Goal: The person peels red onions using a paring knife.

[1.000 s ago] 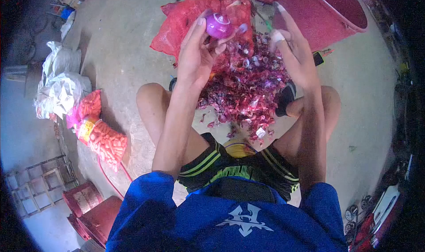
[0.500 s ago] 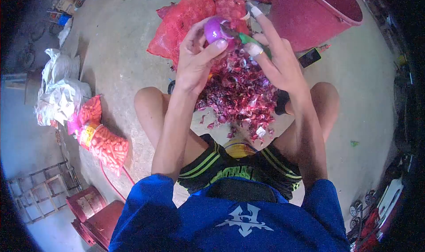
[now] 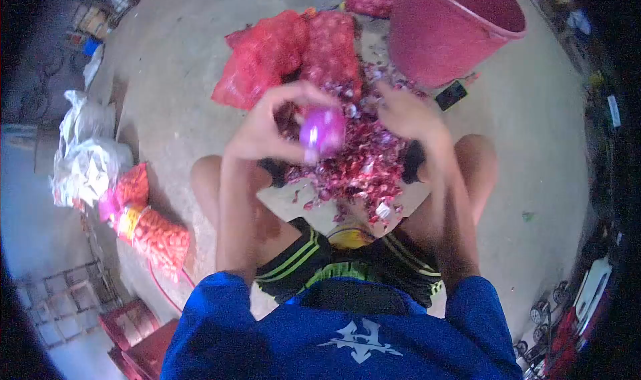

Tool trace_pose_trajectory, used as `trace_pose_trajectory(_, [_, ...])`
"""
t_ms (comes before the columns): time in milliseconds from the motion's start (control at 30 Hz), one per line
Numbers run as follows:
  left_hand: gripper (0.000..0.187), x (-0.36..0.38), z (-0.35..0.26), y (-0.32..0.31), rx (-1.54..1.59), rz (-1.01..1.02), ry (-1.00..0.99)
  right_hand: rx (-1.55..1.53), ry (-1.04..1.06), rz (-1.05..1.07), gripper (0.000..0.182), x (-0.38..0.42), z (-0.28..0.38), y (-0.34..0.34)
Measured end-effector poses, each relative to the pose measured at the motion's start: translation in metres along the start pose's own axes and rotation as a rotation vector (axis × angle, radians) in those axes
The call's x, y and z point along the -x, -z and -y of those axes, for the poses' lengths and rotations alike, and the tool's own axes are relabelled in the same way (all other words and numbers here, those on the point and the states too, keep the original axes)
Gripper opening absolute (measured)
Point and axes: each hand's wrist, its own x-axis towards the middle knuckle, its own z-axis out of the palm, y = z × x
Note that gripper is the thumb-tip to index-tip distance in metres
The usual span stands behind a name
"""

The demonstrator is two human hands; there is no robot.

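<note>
A peeled, glossy purple red onion (image 3: 322, 134) sits at the fingertips of my left hand (image 3: 270, 128), whose thumb and fingers curve around it. Both are blurred by motion. My right hand (image 3: 415, 116) hovers to the right, over the edge of the peelings. Its fingers are smeared, and the green-handled knife seen earlier cannot be made out. Beneath both hands lies a heap of red onion skins (image 3: 367, 170) on the floor between my feet.
Beyond the peelings stand red mesh sacks of onions (image 3: 267, 53), with a big maroon tub (image 3: 434, 40) to the right. A phone (image 3: 451, 96) lies beside it. At left are a bag of carrots (image 3: 157, 236) and white plastic bags (image 3: 93, 160).
Both hands have come down nearer my body and farther apart. The onion has moved down with my left hand, and my right hand has drawn away from it. The view has shifted slightly.
</note>
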Motion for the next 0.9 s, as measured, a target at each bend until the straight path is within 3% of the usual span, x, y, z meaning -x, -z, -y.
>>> trace_pose_trajectory(67, [0.07, -0.033, -0.031, -0.004, 0.027, 0.447, 0.052, 0.055, -0.06, 0.121, 0.056, 0.011, 0.01, 0.005])
trace_pose_trajectory(133, [0.073, -0.084, -0.061, -0.017, 0.001, 0.656, 0.051, 0.049, -0.036, 0.193, 0.056, 0.004, -0.016, -0.024])
trace_pose_trajectory(200, [0.066, -0.146, -0.086, -0.022, -0.096, 0.605, -0.282, -0.226, 0.535, -0.23, 0.056, -0.024, -0.072, -0.098])
trace_pose_trajectory(233, [0.064, -0.181, -0.078, -0.025, -0.295, 0.38, -0.448, -0.229, 0.546, -0.225, 0.056, -0.019, -0.052, -0.074])
trace_pose_trajectory(267, [0.058, -0.206, -0.085, -0.029, -0.244, 0.157, -0.339, -0.083, 0.245, -0.014, 0.059, -0.004, -0.01, -0.025])
trace_pose_trajectory(300, [0.067, -0.258, -0.071, -0.024, -0.067, 0.173, -0.57, 0.065, -0.051, 0.197, 0.062, 0.004, 0.018, -0.002])
trace_pose_trajectory(333, [0.06, -0.262, -0.066, -0.034, -0.273, -0.386, -0.497, 0.09, 0.028, 0.069, 0.064, 0.007, 0.005, -0.012])
trace_pose_trajectory(433, [0.056, -0.25, -0.021, -0.04, -0.062, -0.477, -0.408, 0.109, -0.026, 0.02, 0.066, 0.017, -0.001, 0.006])
trace_pose_trajectory(467, [0.049, -0.233, 0.009, -0.046, -0.136, -0.591, -0.347, 0.106, -0.02, 0.028, 0.066, 0.021, -0.011, 0.007])
trace_pose_trajectory(533, [0.043, -0.191, 0.082, -0.049, -0.261, -0.792, -0.217, 0.106, 0.021, -0.177, 0.063, 0.03, -0.028, 0.008])
trace_pose_trajectory(633, [0.036, -0.08, 0.155, -0.016, -0.677, -1.082, 0.061, 0.007, -0.046, -0.12, 0.061, 0.048, -0.014, 0.037])
trace_pose_trajectory(700, [0.039, -0.029, 0.2, 0.015, -0.929, -1.269, 0.137, -0.035, -0.042, -0.102, 0.061, 0.048, -0.018, 0.037])
trace_pose_trajectory(767, [0.037, -0.012, 0.242, 0.053, -0.835, -1.229, 0.191, -0.073, -0.046, -0.084, 0.061, 0.048, -0.018, 0.04])
trace_pose_trajectory(833, [0.036, -0.023, 0.26, 0.089, -0.731, -1.204, 0.226, -0.104, -0.187, 0.045, 0.064, 0.043, -0.014, 0.051])
trace_pose_trajectory(900, [0.038, -0.041, 0.267, 0.12, 0.267, -0.555, 0.94, -0.093, -0.223, 0.07, 0.065, 0.038, -0.009, 0.059])
